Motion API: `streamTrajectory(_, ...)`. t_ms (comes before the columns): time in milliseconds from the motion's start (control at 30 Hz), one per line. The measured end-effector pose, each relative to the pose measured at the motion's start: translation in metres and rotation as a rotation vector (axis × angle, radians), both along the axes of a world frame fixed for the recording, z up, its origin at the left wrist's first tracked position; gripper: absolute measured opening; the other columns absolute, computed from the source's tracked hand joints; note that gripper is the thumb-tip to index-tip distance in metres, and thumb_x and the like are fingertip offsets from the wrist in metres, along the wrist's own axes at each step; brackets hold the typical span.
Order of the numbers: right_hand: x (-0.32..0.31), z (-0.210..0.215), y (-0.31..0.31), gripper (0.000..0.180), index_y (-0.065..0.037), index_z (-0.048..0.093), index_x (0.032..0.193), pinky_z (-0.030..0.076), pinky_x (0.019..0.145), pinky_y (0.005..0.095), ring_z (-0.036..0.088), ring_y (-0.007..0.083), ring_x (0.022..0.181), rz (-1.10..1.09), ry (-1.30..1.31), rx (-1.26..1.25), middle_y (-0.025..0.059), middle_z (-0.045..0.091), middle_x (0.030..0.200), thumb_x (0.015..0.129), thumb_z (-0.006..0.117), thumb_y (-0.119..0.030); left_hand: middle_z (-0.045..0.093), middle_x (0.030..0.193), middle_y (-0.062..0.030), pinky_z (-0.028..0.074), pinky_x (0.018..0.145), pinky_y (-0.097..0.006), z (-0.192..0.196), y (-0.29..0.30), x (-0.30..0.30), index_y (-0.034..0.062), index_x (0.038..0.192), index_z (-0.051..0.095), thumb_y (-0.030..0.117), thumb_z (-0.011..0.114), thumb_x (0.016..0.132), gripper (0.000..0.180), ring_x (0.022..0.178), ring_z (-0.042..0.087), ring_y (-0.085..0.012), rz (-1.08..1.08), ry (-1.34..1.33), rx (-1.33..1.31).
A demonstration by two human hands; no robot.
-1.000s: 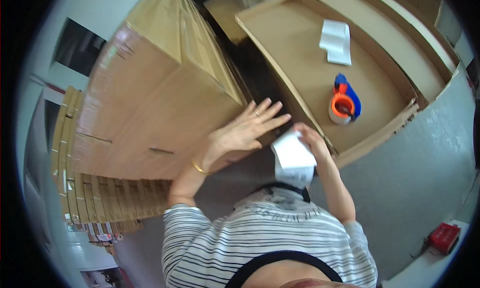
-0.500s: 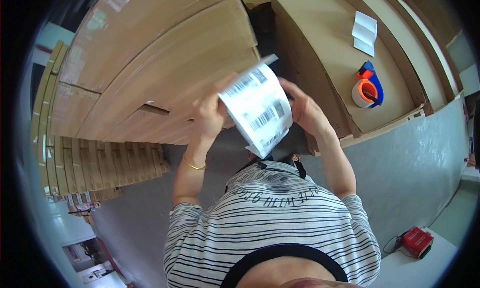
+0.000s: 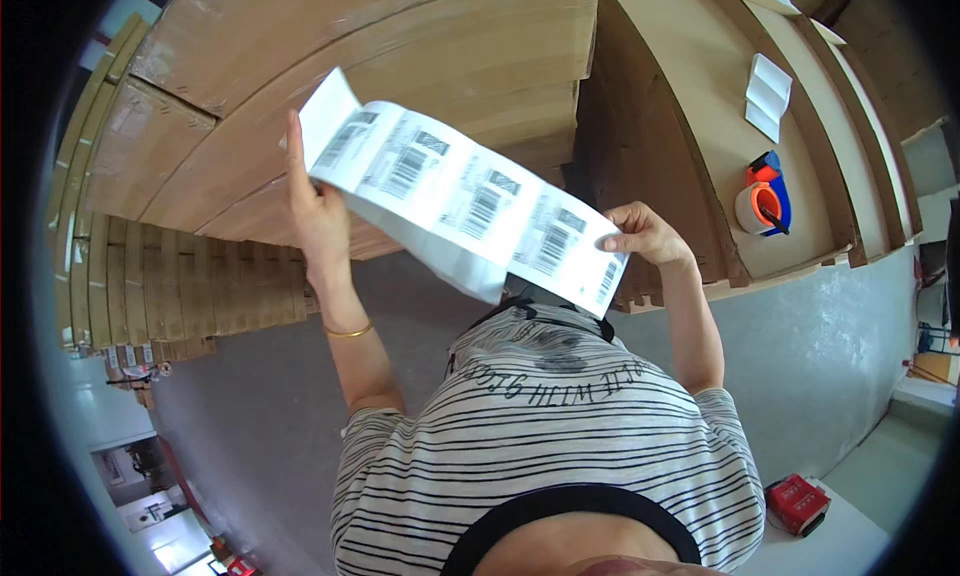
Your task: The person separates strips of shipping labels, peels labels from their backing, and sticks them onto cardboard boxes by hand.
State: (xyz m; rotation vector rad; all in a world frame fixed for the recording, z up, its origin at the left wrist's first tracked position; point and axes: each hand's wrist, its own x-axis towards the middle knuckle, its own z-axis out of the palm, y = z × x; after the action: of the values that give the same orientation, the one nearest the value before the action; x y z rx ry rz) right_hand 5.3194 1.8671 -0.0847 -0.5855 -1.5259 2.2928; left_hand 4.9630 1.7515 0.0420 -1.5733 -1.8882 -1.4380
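Watching remotely, I see the label strip [image 3: 452,188] partly spread out, a length hanging folded beneath. The right hand [image 3: 652,238] pinches one end; the left hand [image 3: 322,224] supports the other, though I cannot tell how it closes. Barcodes [image 3: 404,172] run along it; smaller lettering is unreadable.

White label strip [image 3: 455,191], left hand [image 3: 320,221] to right hand [image 3: 648,238]: row of barcodes [image 3: 408,172], patterned code blocks [image 3: 432,143], fine print too small to read. Striped shirt [image 3: 560,446], bodyward of both hands: dark lettering [image 3: 537,401]. Red box [image 3: 797,504], bodyward of right hand: pale marks, illegible.
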Motion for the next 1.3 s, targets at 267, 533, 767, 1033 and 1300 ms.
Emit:
streamTrajectory(267,-0.005,0.016,0.019,0.027,0.005,0.067,0.099,0.05,0.076,0.024,0.065,0.0105,0.08,0.003,0.068,-0.001,0.0067,0.07,0.088,0.079,0.075,-0.012,0.068,0.111,-0.015,0.048,0.083,-0.029,-0.029,-0.046,-0.063,0.0069,0.118,0.066,-0.013,0.051,0.082,0.044,0.097,0.065,-0.0188,0.232,-0.094,-0.19)
streamTrajectory(533,-0.008,0.013,0.02,0.024,0.001,0.066,0.095,0.049,0.075,0.0239,0.062,0.0093,0.079,-0.009,0.058,-0.006,0.0037,0.068,0.087,0.081,0.073,-0.017,0.068,0.108,-0.0183,0.049,0.074,-0.029,-0.037,-0.063,-0.056,0.009,0.117,0.067,-0.015,0.051,0.078,0.048,0.085,0.066,-0.0167,0.273,-0.105,-0.199)
streamTrajectory(767,-0.051,0.0,0.008,0.044,0.001,0.066,0.113,0.048,0.084,0.027,0.06,0.0102,0.089,0.416,-0.144,0.106,0.002,0.068,0.095,0.083,0.075,-0.029,0.07,0.107,-0.0164,0.049,0.082,-0.028,-0.022,-0.064,-0.029,0.0059,0.115,0.068,-0.017,0.051,0.079,0.046,0.097,0.066,-0.0172,0.191,-0.227,-0.166)
streamTrajectory(1033,-0.087,-0.012,-0.004,0.027,-0.001,0.068,0.104,0.047,0.08,0.0256,0.056,0.0076,0.087,0.364,-0.151,0.12,-0.0007,0.067,0.091,0.086,0.072,-0.021,0.066,0.104,-0.0206,0.052,0.078,-0.036,-0.031,-0.08,-0.025,0.0153,0.118,0.066,-0.01,0.055,0.078,0.049,0.093,0.066,-0.0313,0.14,-0.156,-0.225)
streamTrajectory(1300,-0.11,-0.016,0.016,0.024,-0.001,0.068,0.105,0.048,0.079,0.0259,0.06,0.0082,0.085,0.428,-0.149,0.103,-0.0009,0.068,0.088,0.087,0.071,-0.016,0.066,0.086,-0.0206,0.051,0.063,-0.038,-0.041,-0.114,-0.053,0.0096,0.11,0.07,-0.012,0.052,0.067,0.051,0.072,0.065,-0.0349,0.237,-0.049,-0.16)
